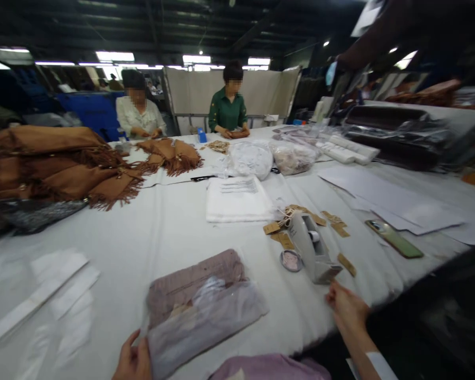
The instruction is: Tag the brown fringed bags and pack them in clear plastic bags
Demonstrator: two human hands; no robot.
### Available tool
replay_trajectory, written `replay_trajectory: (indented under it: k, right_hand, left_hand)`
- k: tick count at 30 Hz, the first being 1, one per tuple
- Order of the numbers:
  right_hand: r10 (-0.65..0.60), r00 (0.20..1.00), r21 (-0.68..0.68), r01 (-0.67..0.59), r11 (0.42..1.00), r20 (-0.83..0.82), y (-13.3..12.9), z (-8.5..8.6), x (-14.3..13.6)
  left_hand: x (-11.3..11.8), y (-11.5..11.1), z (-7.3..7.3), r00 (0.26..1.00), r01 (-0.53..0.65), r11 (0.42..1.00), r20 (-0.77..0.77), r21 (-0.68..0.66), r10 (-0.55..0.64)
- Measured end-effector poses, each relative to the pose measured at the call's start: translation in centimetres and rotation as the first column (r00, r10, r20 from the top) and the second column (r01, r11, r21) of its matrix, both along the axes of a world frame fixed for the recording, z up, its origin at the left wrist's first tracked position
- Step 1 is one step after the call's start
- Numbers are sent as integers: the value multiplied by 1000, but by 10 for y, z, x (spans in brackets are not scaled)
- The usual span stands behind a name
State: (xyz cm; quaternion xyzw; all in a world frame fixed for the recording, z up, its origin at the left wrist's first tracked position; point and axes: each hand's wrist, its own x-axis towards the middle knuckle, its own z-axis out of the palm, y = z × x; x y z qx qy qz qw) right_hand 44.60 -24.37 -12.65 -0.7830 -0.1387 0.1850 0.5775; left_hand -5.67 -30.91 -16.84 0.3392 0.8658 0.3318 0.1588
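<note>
In front of me on the table lies a folded mauve cloth [193, 282] in a clear plastic bag [206, 322], its flap lying over the lower half. My left hand [132, 359] pinches the bag's lower left edge between thumb and fingers. My right hand [348, 306] is closed in a pinch at the front end of a grey tape dispenser [311, 248]. Whatever sits between those fingertips is too small to make out. Beside the dispenser are a small round dish [291, 260] and several brown cardboard tags [283, 240].
Brown fringed cloths [55, 163] are heaped at the left, above white packaging sheets [55, 301]. A white folded stack [239, 200] lies mid-table. To the right are paper sheets [391, 200] and a phone [393, 238]. Two people [227, 108] work across the table.
</note>
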Motion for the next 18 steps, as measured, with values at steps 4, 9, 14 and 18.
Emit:
replay_trajectory:
  k: [4,9,14,18]
  right_hand:
    - [-20,999,-159,14,987,-38,-3,-2,-13]
    - [507,844,-342,-431,835,176,20,19,-71]
    - [976,39,-266,-959,98,215,56,67,-197]
    - [769,-601,-274,-794,-544,217,78,99,-291]
  left_hand:
    - [6,-4,7,998,63,995,-11,80,-62]
    - [7,0,15,999,42,983,17,180,-45]
    - [5,-2,18,996,-26,977,83,214,8]
    - [5,-1,19,994,-43,973,110,225,18]
